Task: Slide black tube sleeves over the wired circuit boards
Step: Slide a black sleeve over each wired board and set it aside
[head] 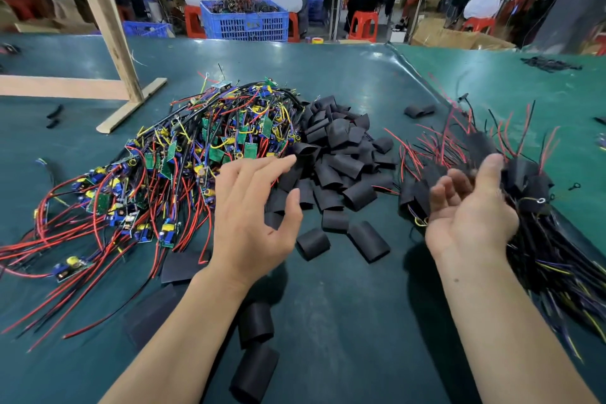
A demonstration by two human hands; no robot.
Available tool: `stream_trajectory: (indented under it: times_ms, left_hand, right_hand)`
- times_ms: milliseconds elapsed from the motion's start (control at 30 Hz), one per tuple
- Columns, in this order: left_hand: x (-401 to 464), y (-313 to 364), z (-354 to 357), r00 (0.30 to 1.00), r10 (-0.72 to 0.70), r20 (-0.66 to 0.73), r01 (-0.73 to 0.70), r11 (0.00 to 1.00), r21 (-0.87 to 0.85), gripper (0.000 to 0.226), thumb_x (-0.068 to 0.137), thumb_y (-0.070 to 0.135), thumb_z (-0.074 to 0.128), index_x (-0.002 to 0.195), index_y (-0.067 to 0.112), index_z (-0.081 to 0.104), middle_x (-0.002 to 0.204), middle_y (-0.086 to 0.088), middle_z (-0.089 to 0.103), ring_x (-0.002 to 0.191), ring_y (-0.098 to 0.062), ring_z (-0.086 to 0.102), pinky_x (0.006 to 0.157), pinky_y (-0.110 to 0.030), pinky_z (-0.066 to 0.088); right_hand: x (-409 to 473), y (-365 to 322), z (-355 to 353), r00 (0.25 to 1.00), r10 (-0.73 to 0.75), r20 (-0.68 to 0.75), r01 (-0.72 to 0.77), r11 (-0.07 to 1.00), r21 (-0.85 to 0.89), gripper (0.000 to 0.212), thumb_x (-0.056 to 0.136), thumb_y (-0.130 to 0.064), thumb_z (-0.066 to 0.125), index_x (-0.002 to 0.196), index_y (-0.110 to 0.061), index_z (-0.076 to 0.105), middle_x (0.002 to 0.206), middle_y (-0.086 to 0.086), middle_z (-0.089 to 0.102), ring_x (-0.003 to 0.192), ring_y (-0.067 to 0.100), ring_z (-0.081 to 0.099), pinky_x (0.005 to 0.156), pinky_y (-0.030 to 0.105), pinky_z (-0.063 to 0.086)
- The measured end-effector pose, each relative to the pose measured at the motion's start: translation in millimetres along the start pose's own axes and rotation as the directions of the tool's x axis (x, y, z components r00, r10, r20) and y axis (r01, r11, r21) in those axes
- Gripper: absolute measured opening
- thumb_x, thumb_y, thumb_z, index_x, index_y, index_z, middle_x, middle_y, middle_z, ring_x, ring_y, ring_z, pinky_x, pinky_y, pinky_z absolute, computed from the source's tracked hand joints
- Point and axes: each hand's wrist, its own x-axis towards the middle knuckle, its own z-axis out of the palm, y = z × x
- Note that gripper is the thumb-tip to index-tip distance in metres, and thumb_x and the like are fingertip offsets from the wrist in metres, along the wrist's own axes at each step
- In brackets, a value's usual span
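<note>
Both empty: left hand spread wide, right hand loosely cupped, at frame centre. Beyond, centre: loose black tube sleeves. Left: large tangle of bare wired circuit boards. Right: smaller sleeved pile. Probably under halfway.

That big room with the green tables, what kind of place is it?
Most likely an electronics assembly workshop. A heap of wired circuit boards lies on the green table beside a pile of black tube sleeves, and behind them people sit on red stools at long benches near a blue crate full of parts.
</note>
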Motion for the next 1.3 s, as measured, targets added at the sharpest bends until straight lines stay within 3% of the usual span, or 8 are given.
stream_trajectory:
  times_ms: [267,467,600,733,833,1133,1233,1300]
  left_hand:
    - [-3,-4,2,0.990,-0.033,0.137,0.037,0.999,-0.027,0.016,0.089,0.014,0.062,0.101,0.007,0.071,0.096,0.001,0.067,0.091,-0.025,0.057,0.083,-0.045,0.045]
    - [-7,-15,2,0.951,-0.224,0.214,0.179,0.961,0.210,0.021,0.087,0.025,0.066,0.102,0.011,0.072,0.096,-0.002,0.067,0.091,-0.030,0.055,0.082,-0.044,0.044]
    - [-7,-23,1,0.864,-0.454,0.218,0.358,0.858,0.367,0.034,0.086,0.027,0.070,0.117,0.013,0.068,0.114,-0.009,0.061,0.107,-0.035,0.051,0.091,-0.044,0.040]
    - [-6,-28,1,0.816,-0.533,0.226,0.429,0.819,0.382,0.038,0.089,0.028,0.066,0.124,0.013,0.063,0.122,-0.009,0.059,0.113,-0.033,0.052,0.094,-0.043,0.040]
    - [-6,-28,0,0.812,-0.539,0.223,0.436,0.815,0.381,0.024,0.091,0.021,0.063,0.112,0.014,0.071,0.110,-0.008,0.066,0.105,-0.032,0.054,0.088,-0.042,0.044]
    - [-4,-21,0,0.823,-0.537,0.183,0.472,0.828,0.303,0.023,0.091,0.018,0.058,0.111,0.018,0.069,0.103,0.000,0.068,0.101,-0.024,0.059,0.078,-0.034,0.046]
    - [0,-18,-4,0.858,-0.502,0.110,0.466,0.851,0.243,0.013,0.090,0.021,0.061,0.102,0.020,0.065,0.093,0.005,0.063,0.090,-0.019,0.057,0.075,-0.030,0.043]
    - [0,-13,-6,0.894,-0.424,0.147,0.399,0.901,0.171,0.006,0.089,0.026,0.065,0.092,0.023,0.060,0.082,0.012,0.057,0.079,-0.012,0.054,0.068,-0.022,0.038]
  right_hand:
    - [-1,5,-1,0.974,0.172,0.148,-0.150,0.978,-0.144,0.034,0.099,-0.040,0.054,0.074,-0.018,0.063,0.054,-0.006,0.063,0.043,0.006,0.054,0.040,0.013,0.038]
    - [-9,17,2,0.938,-0.066,0.339,0.192,0.915,-0.354,0.042,0.101,-0.033,0.052,0.065,-0.015,0.064,0.048,0.001,0.059,0.038,0.013,0.047,0.039,0.017,0.035]
    - [-17,31,-3,0.804,0.009,0.595,0.397,0.737,-0.548,0.034,0.098,-0.029,0.057,0.067,-0.017,0.065,0.055,0.002,0.064,0.042,0.011,0.052,0.039,0.021,0.039]
    - [-24,47,-9,0.613,0.072,0.787,0.734,0.315,-0.601,0.023,0.093,-0.028,0.065,0.072,-0.017,0.066,0.056,-0.008,0.061,0.051,0.004,0.052,0.055,0.019,0.040]
    - [-31,50,-11,0.537,0.148,0.831,0.774,0.305,-0.555,0.025,0.093,-0.030,0.064,0.072,-0.018,0.065,0.055,-0.007,0.058,0.052,0.008,0.048,0.055,0.022,0.039]
    - [-29,47,-11,0.540,0.139,0.830,0.792,0.251,-0.557,0.024,0.094,-0.032,0.062,0.074,-0.019,0.066,0.062,-0.003,0.063,0.055,0.014,0.052,0.059,0.035,0.046]
    - [-24,50,-12,0.580,0.043,0.814,0.802,0.146,-0.579,0.013,0.093,-0.030,0.063,0.092,-0.019,0.070,0.086,-0.006,0.068,0.085,0.015,0.059,0.077,0.035,0.049]
    - [-20,52,-14,0.622,0.091,0.778,0.777,0.052,-0.628,0.028,0.093,-0.035,0.063,0.114,-0.017,0.067,0.112,-0.002,0.064,0.111,0.019,0.053,0.094,0.033,0.043]
